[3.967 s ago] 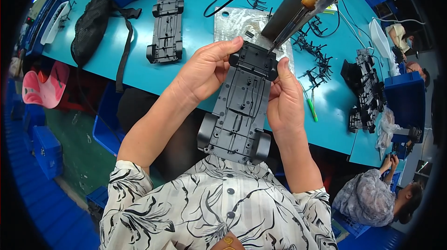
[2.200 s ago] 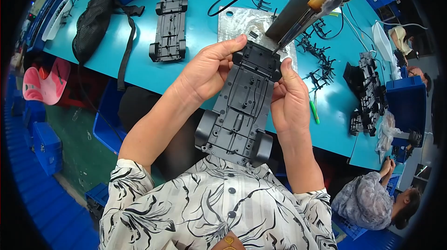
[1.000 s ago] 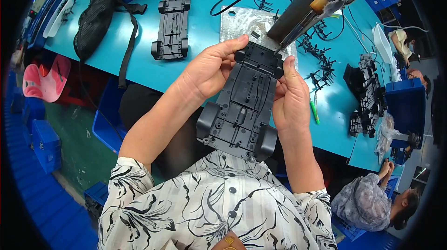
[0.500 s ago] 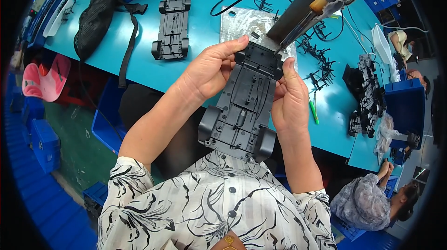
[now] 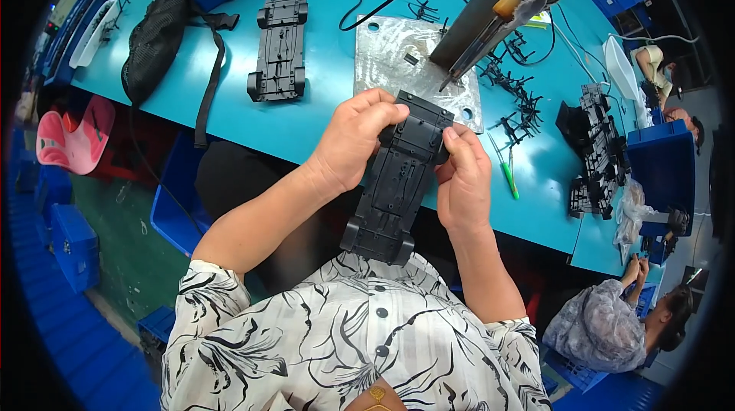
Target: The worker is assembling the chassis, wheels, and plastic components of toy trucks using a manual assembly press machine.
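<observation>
A black plastic toy-car chassis [image 5: 400, 175] with wheel arches is held slantwise in front of my body, its lower end near my shirt. My left hand [image 5: 354, 135] grips its far left corner, thumb pressed on top. At the far right corner my right hand [image 5: 464, 177] closes on the edge, thumb above and fingers partly hidden beneath. Just beyond the chassis, a pointed tool [image 5: 467, 57] slants down beside a dark metal post [image 5: 468, 16], both bound with rags. They stand over a scuffed metal plate [image 5: 379, 66], where a small dark piece [image 5: 411, 60] lies.
Another black chassis [image 5: 279, 47] lies left on the turquoise table [image 5: 325, 104], near a black mesh bag [image 5: 157, 43]. Black branched plastic parts [image 5: 521, 108] and a green-handled tool [image 5: 509, 179] are to the right. Chassis pieces are stacked [image 5: 597, 154] further right; a co-worker [image 5: 605, 327] sits below.
Both hands have drawn the chassis toward me, off the metal plate and away from the pointed tool's tip. Its surface is now tilted more steeply, and both hands still hold it.
</observation>
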The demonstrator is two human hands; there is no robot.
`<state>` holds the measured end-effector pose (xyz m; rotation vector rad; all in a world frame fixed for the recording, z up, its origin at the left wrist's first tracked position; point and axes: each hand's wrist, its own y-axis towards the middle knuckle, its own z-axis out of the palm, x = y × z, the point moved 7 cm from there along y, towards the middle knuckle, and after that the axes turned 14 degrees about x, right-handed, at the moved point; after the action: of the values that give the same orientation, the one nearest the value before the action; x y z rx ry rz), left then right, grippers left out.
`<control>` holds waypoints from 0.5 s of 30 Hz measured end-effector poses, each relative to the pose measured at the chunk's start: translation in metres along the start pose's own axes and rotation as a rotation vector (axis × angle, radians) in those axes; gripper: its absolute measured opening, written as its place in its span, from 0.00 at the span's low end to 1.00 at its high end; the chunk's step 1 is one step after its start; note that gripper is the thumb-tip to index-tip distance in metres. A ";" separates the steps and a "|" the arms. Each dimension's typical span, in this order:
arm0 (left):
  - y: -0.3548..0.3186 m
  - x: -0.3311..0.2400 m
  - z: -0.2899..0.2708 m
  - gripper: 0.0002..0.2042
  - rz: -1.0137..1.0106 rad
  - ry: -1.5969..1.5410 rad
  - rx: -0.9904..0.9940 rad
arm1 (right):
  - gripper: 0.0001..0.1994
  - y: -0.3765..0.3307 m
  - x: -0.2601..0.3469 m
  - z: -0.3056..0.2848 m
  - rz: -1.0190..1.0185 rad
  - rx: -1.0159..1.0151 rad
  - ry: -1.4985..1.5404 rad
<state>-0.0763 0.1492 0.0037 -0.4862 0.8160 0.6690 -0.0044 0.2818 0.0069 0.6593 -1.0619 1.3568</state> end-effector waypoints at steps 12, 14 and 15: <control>-0.010 0.009 0.014 0.10 0.182 0.287 -0.032 | 0.02 -0.017 -0.004 0.002 -0.165 -0.014 -0.085; -0.014 0.010 0.018 0.10 0.180 0.270 -0.028 | 0.02 -0.023 -0.003 0.003 -0.191 0.000 -0.076; -0.016 0.010 0.019 0.10 0.201 0.294 -0.025 | 0.02 -0.026 -0.002 0.003 -0.194 -0.010 -0.089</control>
<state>-0.0505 0.1536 0.0096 -0.5368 1.1457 0.8047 0.0206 0.2743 0.0113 0.8003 -1.0462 1.1623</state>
